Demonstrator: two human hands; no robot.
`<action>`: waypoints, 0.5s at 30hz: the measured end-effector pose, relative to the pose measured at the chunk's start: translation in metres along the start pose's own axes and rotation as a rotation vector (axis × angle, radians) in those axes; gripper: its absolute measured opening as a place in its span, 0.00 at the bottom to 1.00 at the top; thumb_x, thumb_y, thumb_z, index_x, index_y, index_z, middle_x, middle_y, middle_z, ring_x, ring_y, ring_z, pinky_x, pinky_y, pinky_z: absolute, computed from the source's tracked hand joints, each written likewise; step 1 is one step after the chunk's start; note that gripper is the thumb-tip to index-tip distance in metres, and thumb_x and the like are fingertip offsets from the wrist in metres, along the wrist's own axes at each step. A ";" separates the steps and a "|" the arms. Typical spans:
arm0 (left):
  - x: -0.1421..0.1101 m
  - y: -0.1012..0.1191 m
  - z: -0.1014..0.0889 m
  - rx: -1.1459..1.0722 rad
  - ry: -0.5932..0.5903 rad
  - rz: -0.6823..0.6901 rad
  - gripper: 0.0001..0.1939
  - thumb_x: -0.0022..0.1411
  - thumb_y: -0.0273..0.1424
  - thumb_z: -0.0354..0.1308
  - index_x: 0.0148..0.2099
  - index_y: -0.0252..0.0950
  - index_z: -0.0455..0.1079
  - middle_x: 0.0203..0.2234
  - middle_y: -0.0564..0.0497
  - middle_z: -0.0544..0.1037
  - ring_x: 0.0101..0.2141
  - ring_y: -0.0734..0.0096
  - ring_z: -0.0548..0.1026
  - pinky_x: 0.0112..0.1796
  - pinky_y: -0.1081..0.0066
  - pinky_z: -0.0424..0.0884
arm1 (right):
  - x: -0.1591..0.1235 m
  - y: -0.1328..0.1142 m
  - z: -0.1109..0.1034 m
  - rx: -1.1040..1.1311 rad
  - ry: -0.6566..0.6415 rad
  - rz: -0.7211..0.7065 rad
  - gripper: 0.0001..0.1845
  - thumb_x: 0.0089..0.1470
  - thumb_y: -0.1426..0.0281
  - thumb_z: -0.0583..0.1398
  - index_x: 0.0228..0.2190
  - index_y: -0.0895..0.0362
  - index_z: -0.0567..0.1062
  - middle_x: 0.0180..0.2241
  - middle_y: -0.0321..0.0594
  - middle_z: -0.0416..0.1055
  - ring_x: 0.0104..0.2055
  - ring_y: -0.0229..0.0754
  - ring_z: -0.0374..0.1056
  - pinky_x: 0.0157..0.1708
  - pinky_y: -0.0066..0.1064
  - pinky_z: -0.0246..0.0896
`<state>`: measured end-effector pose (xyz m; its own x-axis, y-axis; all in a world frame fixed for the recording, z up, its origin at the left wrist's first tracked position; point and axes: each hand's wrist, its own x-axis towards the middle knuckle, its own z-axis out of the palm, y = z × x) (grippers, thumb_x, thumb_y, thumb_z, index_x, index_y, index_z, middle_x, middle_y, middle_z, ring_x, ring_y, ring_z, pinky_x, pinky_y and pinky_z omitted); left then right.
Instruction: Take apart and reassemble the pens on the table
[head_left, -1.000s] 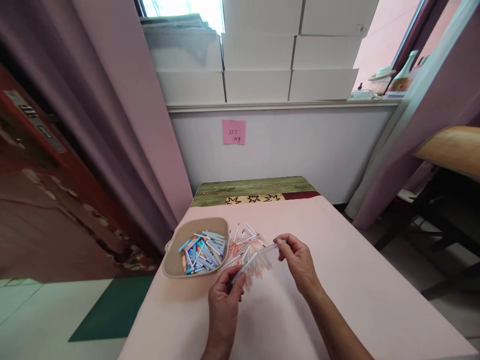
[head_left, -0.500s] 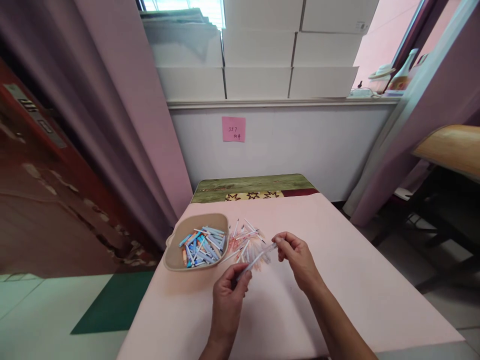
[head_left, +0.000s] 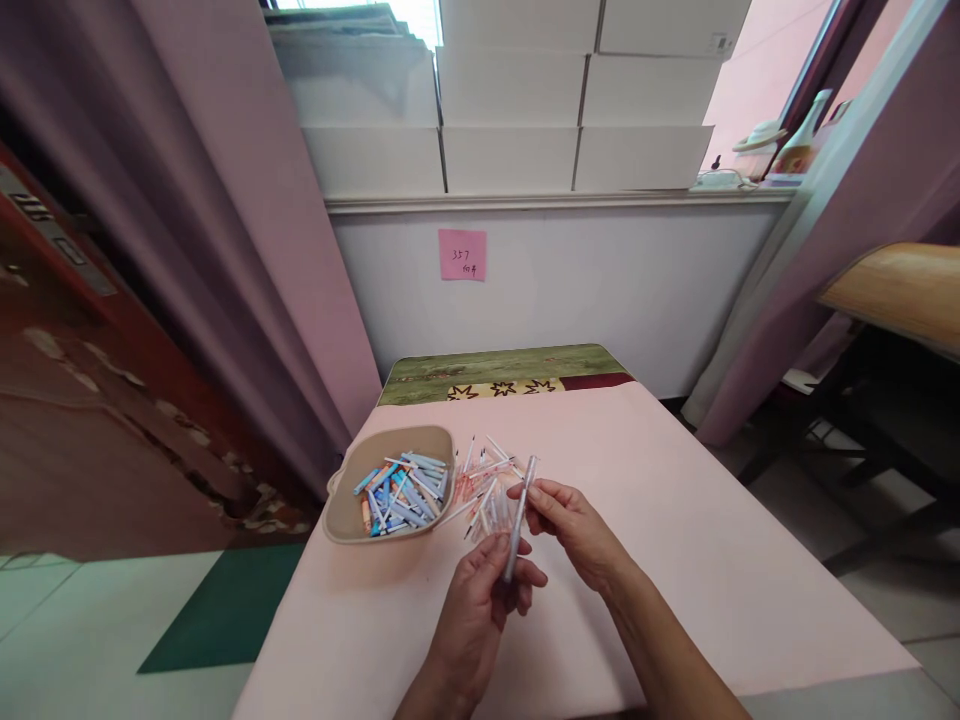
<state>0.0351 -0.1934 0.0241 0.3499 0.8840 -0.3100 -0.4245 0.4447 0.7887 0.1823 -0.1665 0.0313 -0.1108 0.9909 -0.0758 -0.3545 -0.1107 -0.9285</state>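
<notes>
A slim, pale grey pen (head_left: pixel 518 530), partly see-through, stands nearly upright between my hands over the table. My left hand (head_left: pixel 480 600) pinches its lower end between thumb and fingers. Further up, the thumb and fingers of my right hand (head_left: pixel 564 518) close on its upper part. Just beyond my hands lies a loose pile of clear and pinkish plastic tubes (head_left: pixel 486 505), mixed with thin white sticks (head_left: pixel 486 468), some dark-tipped. Left of the pile, a beige plastic basin (head_left: pixel 341 515) holds blue, grey and orange pen barrels (head_left: pixel 409 495).
Pale pink covering lies over most of the table (head_left: pixel 660 590); its far end shows a green patterned top (head_left: pixel 517 365). White boxes (head_left: pixel 510 155) are stacked on the ledge behind. A pink note (head_left: pixel 462 255) sticks to the wall. At right stands a dark stool (head_left: pixel 885 400).
The pen has turned from slanting to nearly upright. My right hand has shifted left and slightly down, and my left hand has moved right, so they are closer together.
</notes>
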 end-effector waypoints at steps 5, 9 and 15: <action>-0.002 0.001 0.008 -0.101 -0.009 -0.027 0.17 0.53 0.42 0.64 0.34 0.31 0.73 0.21 0.47 0.76 0.20 0.77 0.67 0.23 0.75 0.61 | 0.000 0.002 0.000 0.129 -0.064 0.061 0.20 0.48 0.55 0.66 0.37 0.57 0.80 0.30 0.38 0.73 0.31 0.35 0.64 0.39 0.30 0.59; -0.004 0.004 0.013 -0.102 -0.036 -0.019 0.16 0.54 0.42 0.63 0.35 0.32 0.72 0.22 0.47 0.76 0.21 0.77 0.68 0.24 0.75 0.61 | -0.001 0.001 0.002 0.206 -0.076 0.070 0.18 0.48 0.58 0.66 0.36 0.58 0.80 0.30 0.39 0.74 0.35 0.37 0.67 0.42 0.28 0.59; -0.003 0.010 0.017 -0.001 -0.077 -0.008 0.18 0.54 0.45 0.61 0.34 0.34 0.73 0.22 0.46 0.77 0.21 0.74 0.68 0.25 0.73 0.61 | -0.002 -0.005 0.006 0.219 -0.065 0.066 0.18 0.48 0.57 0.66 0.35 0.59 0.78 0.30 0.39 0.73 0.32 0.36 0.68 0.35 0.27 0.63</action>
<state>0.0435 -0.1944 0.0417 0.4166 0.8667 -0.2743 -0.4225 0.4517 0.7858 0.1787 -0.1687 0.0388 -0.1973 0.9748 -0.1039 -0.5370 -0.1961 -0.8205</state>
